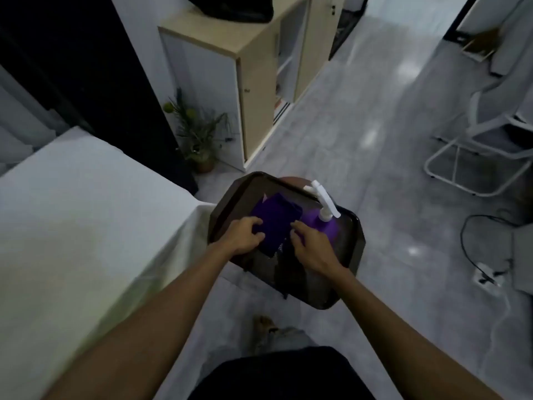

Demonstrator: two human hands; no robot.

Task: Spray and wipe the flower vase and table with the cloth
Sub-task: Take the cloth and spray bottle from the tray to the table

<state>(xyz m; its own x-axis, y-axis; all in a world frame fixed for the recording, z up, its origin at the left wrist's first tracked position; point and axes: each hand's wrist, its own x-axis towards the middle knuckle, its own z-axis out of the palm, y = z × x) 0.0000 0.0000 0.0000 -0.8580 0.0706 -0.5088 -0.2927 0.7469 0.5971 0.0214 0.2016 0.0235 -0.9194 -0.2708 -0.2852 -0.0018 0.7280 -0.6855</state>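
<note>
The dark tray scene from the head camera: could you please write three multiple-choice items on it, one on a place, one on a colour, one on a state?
1. Where is the spray bottle?
A. on the white table
B. on the dark tray
C. on the floor

2. What colour is the cloth?
A. purple
B. yellow
C. white

3. What are the two hands doing?
A. hanging at the sides
B. both gripping the bottle
C. both at the cloth

Key: 1 B, the bottle sits at the tray's far right side. 2 A, the folded cloth shows deep purple. 3 C, the left hand and right hand have fingers on the cloth's edges.
</note>
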